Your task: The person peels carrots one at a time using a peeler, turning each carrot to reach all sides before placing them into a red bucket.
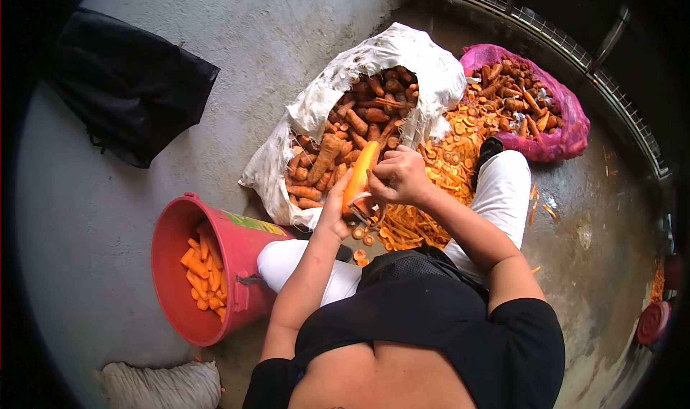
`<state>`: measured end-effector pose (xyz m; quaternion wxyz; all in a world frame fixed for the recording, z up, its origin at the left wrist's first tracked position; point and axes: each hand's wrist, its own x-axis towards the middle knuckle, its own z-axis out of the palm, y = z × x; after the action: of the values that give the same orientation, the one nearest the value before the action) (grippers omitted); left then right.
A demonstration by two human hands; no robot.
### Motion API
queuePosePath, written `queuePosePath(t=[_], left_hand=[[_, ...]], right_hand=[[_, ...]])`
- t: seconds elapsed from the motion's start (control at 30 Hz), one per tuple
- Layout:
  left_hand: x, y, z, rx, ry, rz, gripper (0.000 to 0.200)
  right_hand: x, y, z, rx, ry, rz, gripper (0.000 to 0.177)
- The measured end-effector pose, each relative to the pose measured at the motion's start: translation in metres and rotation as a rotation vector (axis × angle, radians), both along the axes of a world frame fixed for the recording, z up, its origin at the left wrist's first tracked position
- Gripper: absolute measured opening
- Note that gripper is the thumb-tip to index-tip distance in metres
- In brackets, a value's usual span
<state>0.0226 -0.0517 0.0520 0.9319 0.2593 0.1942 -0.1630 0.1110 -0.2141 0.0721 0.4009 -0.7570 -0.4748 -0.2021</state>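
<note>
My left hand [335, 209] is wrapped round the lower part of a large carrot [363, 170], which points up and away from me. Most of its visible surface is smooth and bright orange, with a rougher top. My right hand [399, 176] is closed against the carrot's right side, gripping what looks like a peeler [361, 216] with a metal edge near the carrot's lower end. Its handle is mostly hidden by my fingers. Just beyond both hands, a white woven sack [302, 114] lies with its mouth toward me, full of unpeeled carrots [330, 152].
Orange peelings and cut ends [445, 164] cover the floor between my legs. A pink mesh sack [575, 125] of carrots and scraps stands at far right. Left of my leg, a red bucket [237, 245] holds peeled carrots [207, 269]. A black cloth or bag [136, 82] is at upper left.
</note>
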Motion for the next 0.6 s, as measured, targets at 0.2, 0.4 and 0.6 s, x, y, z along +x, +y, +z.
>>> queuePosePath(t=[0.2, 0.4, 0.6], left_hand=[[-0.003, -0.002, 0.018, 0.091, -0.124, -0.011, 0.040], [-0.011, -0.004, 0.014, 0.146, -0.074, -0.108, 0.047], [0.002, -0.001, 0.006, 0.055, 0.049, 0.036, 0.050]], right_hand=[[0.040, -0.002, -0.024, 0.061, 0.152, -0.097, 0.020], [0.143, -0.046, -0.057, -0.549, 0.249, -0.672, 0.038], [0.112, -0.043, -0.052, -0.398, 0.483, -0.730, 0.040]])
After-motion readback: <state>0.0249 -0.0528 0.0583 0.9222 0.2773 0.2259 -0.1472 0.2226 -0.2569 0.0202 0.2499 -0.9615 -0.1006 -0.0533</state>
